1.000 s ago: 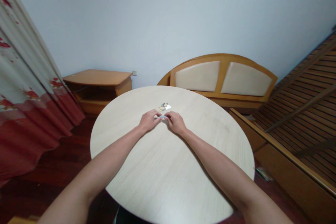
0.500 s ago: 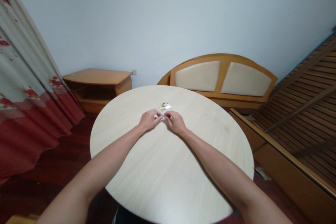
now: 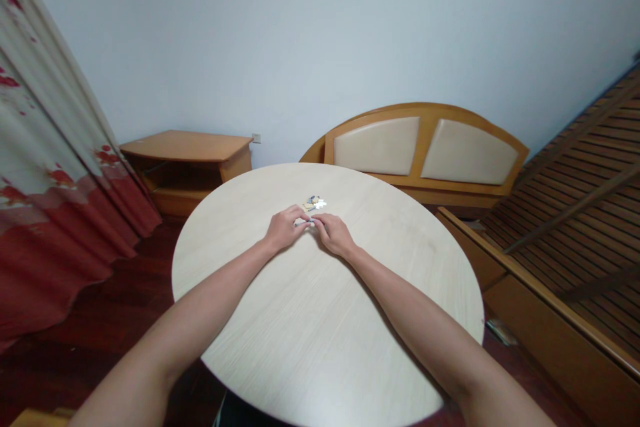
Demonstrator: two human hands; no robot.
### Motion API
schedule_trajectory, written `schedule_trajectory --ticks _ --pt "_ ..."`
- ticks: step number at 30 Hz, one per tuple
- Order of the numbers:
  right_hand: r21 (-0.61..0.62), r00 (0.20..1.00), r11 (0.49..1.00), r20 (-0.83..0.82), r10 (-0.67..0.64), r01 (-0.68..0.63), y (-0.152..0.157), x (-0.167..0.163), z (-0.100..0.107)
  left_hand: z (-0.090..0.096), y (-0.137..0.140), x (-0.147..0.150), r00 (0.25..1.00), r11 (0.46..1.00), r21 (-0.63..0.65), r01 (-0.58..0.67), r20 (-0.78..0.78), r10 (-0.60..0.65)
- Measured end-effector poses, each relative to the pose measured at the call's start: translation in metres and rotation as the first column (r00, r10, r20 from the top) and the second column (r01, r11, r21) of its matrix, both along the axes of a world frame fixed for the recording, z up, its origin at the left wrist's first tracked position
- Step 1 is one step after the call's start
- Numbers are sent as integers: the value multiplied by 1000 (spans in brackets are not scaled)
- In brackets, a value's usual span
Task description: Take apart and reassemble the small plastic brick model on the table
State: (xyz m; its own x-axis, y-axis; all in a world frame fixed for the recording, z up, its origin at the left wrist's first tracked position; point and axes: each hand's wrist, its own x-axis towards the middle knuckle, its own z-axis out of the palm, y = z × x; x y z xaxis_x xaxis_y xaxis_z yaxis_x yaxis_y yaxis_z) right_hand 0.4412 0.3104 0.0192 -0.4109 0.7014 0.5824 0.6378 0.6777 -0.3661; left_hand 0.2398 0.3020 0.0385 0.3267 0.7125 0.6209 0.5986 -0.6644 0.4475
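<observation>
**Thin blue-grey piece point(image 3: 311, 220) grasped from both sides**

The left hand point(image 3: 286, 227) and right hand point(image 3: 334, 233) share a fingertip grip on it over the round, pale wood-grain counter point(image 3: 320, 327), near a small yellow, white and dark cluster of pieces point(image 3: 315, 203).

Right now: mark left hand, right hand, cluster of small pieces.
Left hand point(image 3: 284, 229), head view: back of the hand.
Right hand point(image 3: 337, 233), head view: back of the hand.
Cluster of small pieces point(image 3: 315, 202), head view: pieces near its middle.
</observation>
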Motion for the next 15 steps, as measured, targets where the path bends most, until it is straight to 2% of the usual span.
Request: schedule_trajectory --ticks 15 --pt "20 998 1000 58 -15 14 7 3 -6 1 0 0 998 992 -114 -62 -39 58"
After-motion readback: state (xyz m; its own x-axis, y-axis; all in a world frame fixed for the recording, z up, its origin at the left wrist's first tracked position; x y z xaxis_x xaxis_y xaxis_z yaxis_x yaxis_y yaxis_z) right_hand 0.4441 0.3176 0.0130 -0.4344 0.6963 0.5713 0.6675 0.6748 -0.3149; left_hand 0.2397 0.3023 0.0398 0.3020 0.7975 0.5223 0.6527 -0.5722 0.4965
